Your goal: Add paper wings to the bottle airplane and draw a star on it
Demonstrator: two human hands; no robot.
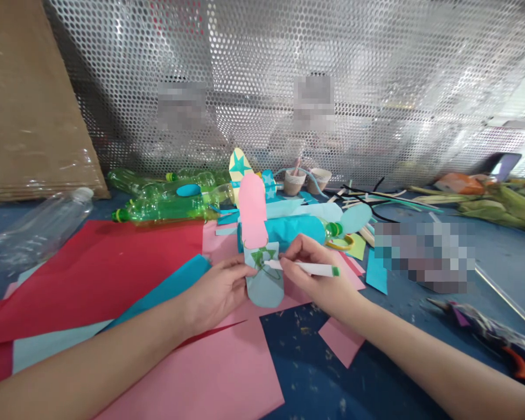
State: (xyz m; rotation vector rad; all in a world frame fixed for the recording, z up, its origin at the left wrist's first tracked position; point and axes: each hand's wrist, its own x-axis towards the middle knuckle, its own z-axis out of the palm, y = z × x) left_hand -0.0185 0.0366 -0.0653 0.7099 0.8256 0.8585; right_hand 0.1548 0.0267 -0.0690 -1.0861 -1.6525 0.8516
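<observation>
My right hand (312,268) grips a white felt-tip marker (317,269) with a green end, its tip on a light blue rounded paper piece (265,291). A green star-like drawing (262,256) shows on that paper. At the left edge of the paper, my left hand (223,289) pinches it with thumb and fingers. The piece adjoins a plastic bottle wrapped in blue paper (293,230), which lies on its side with a green cap (333,230). A pink rounded paper piece (252,207) stands up from the bottle, and a light blue oval (356,218) sits by the cap.
Red paper (126,274) and pink paper (210,373) cover the left and front. Green bottles (170,209) and a clear bottle (44,224) lie at left. Behind are small cups (294,182) and a perforated metal panel (254,76). A glue gun (485,326) lies at right.
</observation>
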